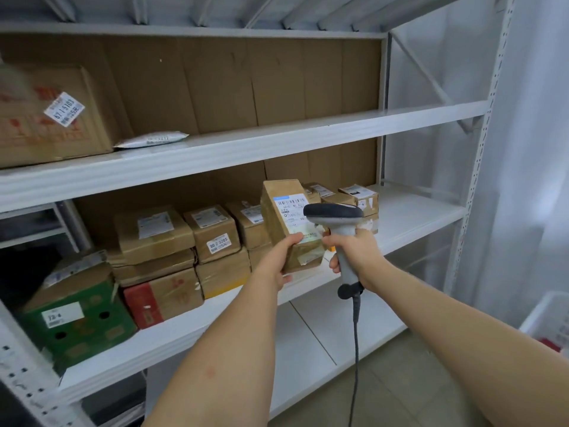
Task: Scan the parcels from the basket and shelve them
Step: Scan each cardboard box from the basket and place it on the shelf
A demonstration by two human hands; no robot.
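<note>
My left hand [278,260] grips a small brown cardboard parcel [284,211] by its lower end and holds it upright in front of the middle shelf [409,223]. The parcel's white shipping label faces me. My right hand [354,248] grips the handle of a grey corded barcode scanner [334,214]. The scanner's dark head sits just right of the label, close against the parcel. The white basket [551,318] shows only as a corner at the right edge.
The middle shelf holds several taped brown parcels [212,232], a green box [80,315] at left and small boxes [358,195] behind the scanner. On the upper shelf [277,140] lie a large carton [52,115] and a white mailer [152,139]. A white curtain hangs at right.
</note>
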